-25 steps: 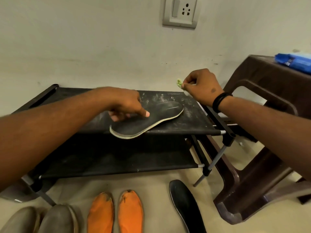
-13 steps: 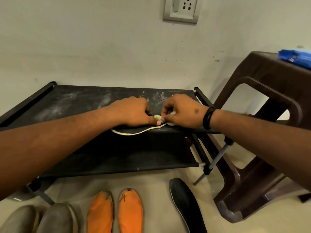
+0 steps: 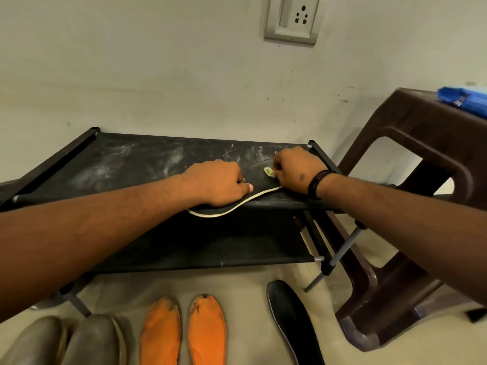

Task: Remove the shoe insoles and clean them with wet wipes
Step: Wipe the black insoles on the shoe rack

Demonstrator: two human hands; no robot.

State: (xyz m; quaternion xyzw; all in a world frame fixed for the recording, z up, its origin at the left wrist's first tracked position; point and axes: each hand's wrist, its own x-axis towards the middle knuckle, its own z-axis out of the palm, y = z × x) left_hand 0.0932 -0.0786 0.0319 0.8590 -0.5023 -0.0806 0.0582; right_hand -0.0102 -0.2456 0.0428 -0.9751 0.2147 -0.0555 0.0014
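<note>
Head view: left hand (image 3: 220, 184) pins black insole (image 3: 257, 184) on the rack's top shelf (image 3: 126, 164), right hand (image 3: 295, 171) pinches wadded wipe (image 3: 268, 171) on it — mid-clean; floor insoles (image 3: 181, 330) look pending.

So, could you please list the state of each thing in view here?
black insole: flat on rack, heel overhanging the edge
left hand: pressing the insole down
right hand: pinching the wipe
wipe: wadded, on the insole
second black insole: on the floor
orange insoles: side by side on floor
wipes pack: on the stool
</note>
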